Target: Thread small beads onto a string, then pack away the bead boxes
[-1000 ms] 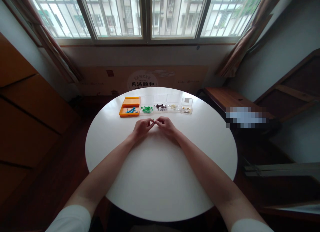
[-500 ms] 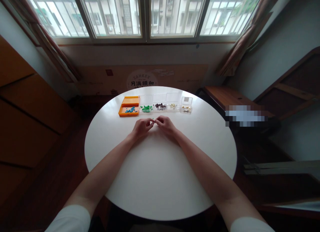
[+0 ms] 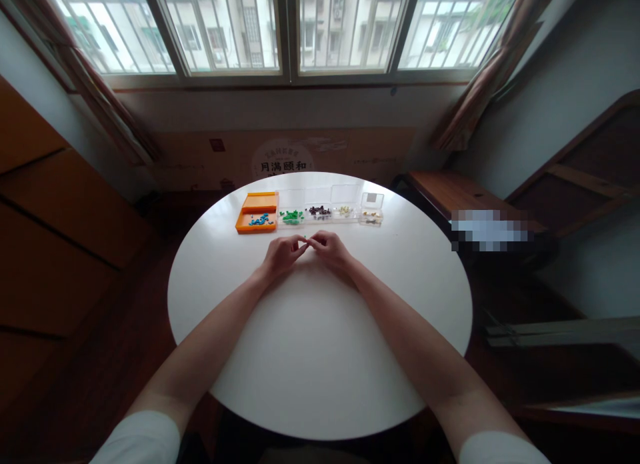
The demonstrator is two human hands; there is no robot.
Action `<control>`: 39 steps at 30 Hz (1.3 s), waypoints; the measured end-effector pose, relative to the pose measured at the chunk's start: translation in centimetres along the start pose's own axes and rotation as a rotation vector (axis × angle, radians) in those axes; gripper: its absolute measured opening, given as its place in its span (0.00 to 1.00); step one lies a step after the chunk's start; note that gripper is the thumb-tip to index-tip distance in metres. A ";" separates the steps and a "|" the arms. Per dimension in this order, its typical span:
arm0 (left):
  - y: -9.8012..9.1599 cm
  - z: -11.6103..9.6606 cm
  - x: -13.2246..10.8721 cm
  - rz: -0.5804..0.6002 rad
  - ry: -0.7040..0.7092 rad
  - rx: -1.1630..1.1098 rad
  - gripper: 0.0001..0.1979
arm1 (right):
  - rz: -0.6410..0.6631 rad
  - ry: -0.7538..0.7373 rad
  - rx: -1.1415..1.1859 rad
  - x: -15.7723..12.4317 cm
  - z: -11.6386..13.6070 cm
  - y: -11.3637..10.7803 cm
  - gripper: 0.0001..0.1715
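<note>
My left hand point(image 3: 284, 253) and my right hand point(image 3: 327, 247) meet at the fingertips over the middle of the table, both closed in a pinch. Between the fingertips a tiny green piece point(image 3: 305, 237) shows, too small to make out its shape; the fingers hide most of it. Just beyond the hands stand small open boxes in a row. An orange box point(image 3: 256, 229) contains blue pieces point(image 3: 261, 219). To its right, clear boxes hold green pieces point(image 3: 291, 216), dark brown pieces point(image 3: 320, 211), cream pieces point(image 3: 345, 211) and, in a separate small box point(image 3: 371, 222), gold-coloured pieces.
The round white table point(image 3: 310, 357) fills the centre. A wooden bench point(image 3: 440, 187) with a blurred-out white patch stands to the right. Behind the table, a printed board point(image 3: 370, 147) leans below the barred window. Orange-brown cabinets point(image 3: 45, 237) are on the left.
The view has shifted very slightly. My hands keep the same pinch, and a little more of the green piece shows between the fingertips.
</note>
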State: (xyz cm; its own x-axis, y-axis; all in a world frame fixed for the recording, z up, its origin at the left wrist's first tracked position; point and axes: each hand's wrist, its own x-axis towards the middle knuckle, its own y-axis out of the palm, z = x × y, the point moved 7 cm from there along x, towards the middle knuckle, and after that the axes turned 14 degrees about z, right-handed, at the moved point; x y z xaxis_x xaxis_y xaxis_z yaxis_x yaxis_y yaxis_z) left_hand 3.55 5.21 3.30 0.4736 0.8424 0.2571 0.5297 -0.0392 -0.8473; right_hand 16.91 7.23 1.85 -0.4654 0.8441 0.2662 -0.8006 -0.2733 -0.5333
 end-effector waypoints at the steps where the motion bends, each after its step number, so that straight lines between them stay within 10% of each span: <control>1: 0.0 0.0 0.0 0.002 0.001 -0.002 0.13 | 0.000 0.001 0.003 0.0 0.0 0.0 0.15; 29: -0.2 0.2 0.0 -0.052 -0.009 -0.053 0.11 | -0.036 -0.006 0.029 0.0 -0.4 -0.1 0.16; 39: -2.0 6.8 -0.4 -0.486 -0.296 -0.842 0.17 | -0.029 0.018 -0.010 -0.2 -0.1 -0.2 0.16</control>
State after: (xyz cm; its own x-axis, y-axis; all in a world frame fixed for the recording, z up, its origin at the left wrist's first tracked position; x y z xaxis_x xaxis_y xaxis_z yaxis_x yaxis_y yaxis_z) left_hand -2.51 8.66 1.74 -0.0581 0.9628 0.2640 0.9961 0.0736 -0.0495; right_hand 17.19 7.14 1.82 -0.4355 0.8597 0.2669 -0.8095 -0.2443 -0.5339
